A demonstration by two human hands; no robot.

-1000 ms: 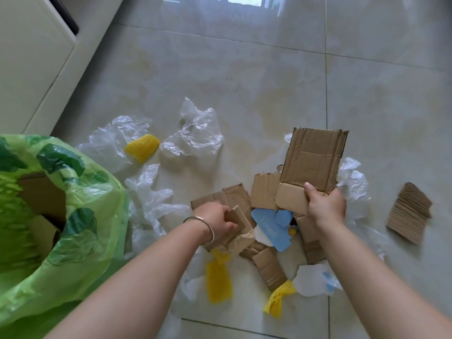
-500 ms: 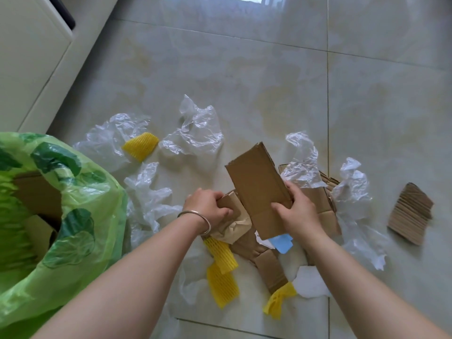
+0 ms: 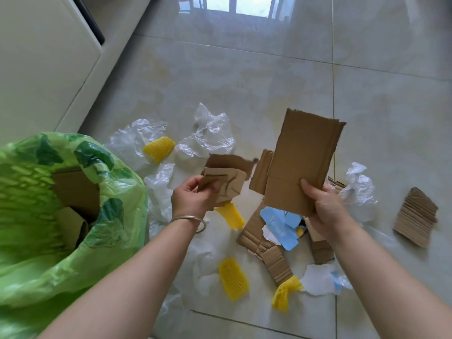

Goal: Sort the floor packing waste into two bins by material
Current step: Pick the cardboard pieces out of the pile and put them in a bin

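Observation:
My right hand grips a large brown cardboard sheet by its lower edge and holds it upright above the floor. Several small torn cardboard scraps are pinched in my left hand, which wears a bangle. Beneath both hands lie more cardboard pieces, a blue card, yellow foam nets and clear plastic film. A bin lined with a green bag stands at the left, with cardboard inside it.
A single corrugated cardboard piece lies apart on the right. Crumpled plastic sits beside my right hand, and white paper lies near the front. A pale cabinet rises at the upper left. Glossy floor tiles stretch beyond the pile.
Both hands have lifted off the pile with their cardboard. The right hand's sheet swung back upright and to the right. The view tilted up, showing more floor.

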